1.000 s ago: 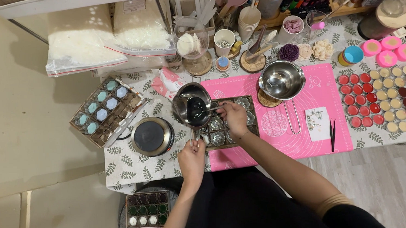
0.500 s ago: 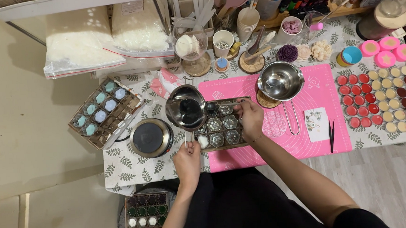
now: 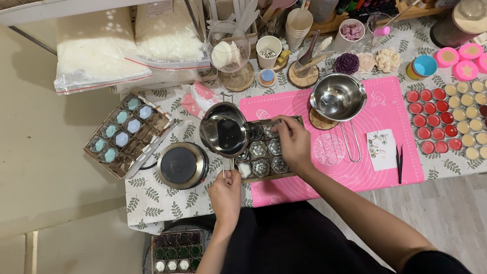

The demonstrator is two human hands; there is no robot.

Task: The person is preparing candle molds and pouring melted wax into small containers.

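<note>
**Pouring pot over the mould tray, right hand at the back row**

My left hand (image 3: 226, 194) was closed around the handle of the small steel pouring pot (image 3: 223, 129), holding it tilted over the left end of the tray of flower-shaped moulds (image 3: 266, 151). Dark liquid sat in the bottom of the pot. Spout side faced the tray's back-left cups.

My right hand (image 3: 292, 140) lay over the tray's right half, fingers pinched narrow near the back row. It seemed to grip something thin; too small to tell what.

Tray sat on the left edge of the pink silicone mat (image 3: 381, 118) on the desk (image 3: 152, 197). Small round hotplate (image 3: 181, 163) just left of the tray, nothing on it. Second steel pot (image 3: 338, 96) stood empty on a coaster behind the mat. Rows of red and cream filled cups (image 3: 459, 121) well apart to the right.

My judgement on doing it well:
- keep the spout low and close over one cup, slow tilt, thin stream
- keep the handle wrist locked
- right hand clear of the stream
- stop short of each rim
</note>
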